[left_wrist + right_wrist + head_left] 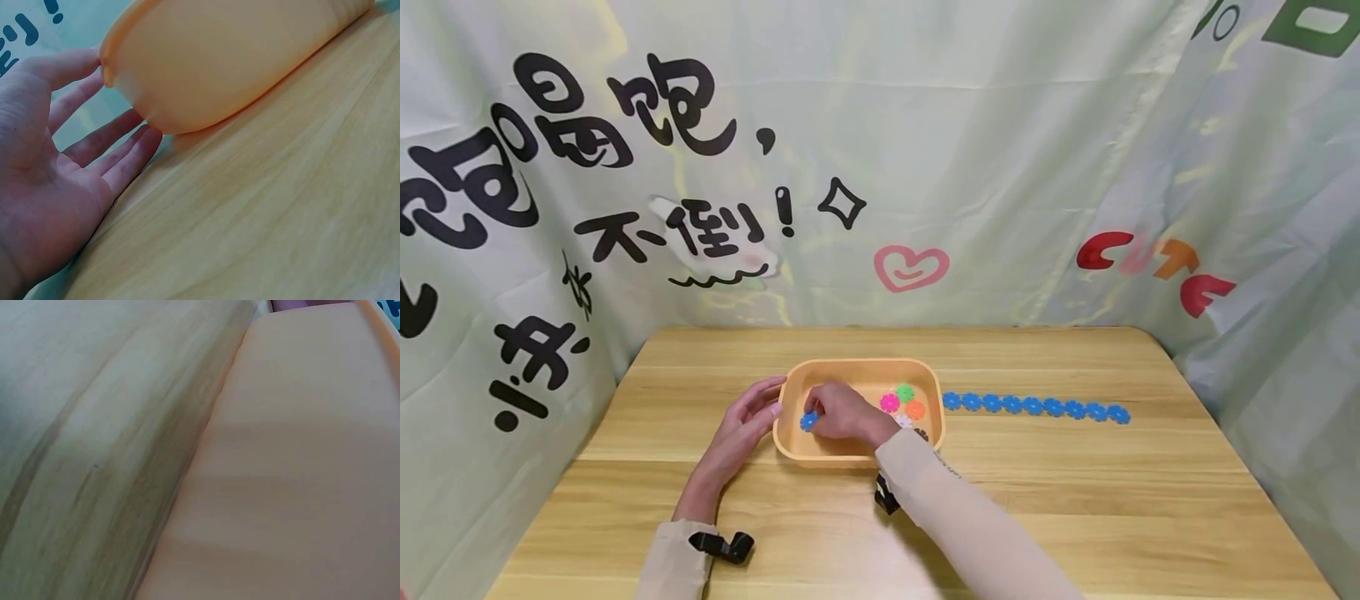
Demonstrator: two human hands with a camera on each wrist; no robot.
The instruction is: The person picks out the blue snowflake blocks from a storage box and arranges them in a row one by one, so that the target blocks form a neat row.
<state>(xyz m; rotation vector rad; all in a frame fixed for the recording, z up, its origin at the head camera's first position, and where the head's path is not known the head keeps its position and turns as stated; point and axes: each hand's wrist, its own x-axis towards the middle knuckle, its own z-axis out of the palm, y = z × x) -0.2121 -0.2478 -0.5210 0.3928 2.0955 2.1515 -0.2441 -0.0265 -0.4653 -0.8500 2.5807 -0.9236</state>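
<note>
In the head view, an orange plastic tray (857, 460) stands on the table. My right hand (842, 412) reaches into its left half, fingers curled down, pinching a blue flower-shaped disc (808, 422) at the fingertips. My left hand (748, 425) rests against the tray's left end. Its fairly straight fingers (112, 140) touch the end wall, with the thumb at the rim in the left wrist view. The right wrist view shows only the tray's side wall (300, 456); the right hand's grip is hidden there.
Inside the tray's right half lie a pink disc (890, 403), a green disc (905, 392), an orange disc (915, 410), a white one and a dark one. A row of several blue flower-shaped discs (1033, 406) extends right from the tray on the wooden table (1075, 500). Printed curtains (1000, 167) hang behind.
</note>
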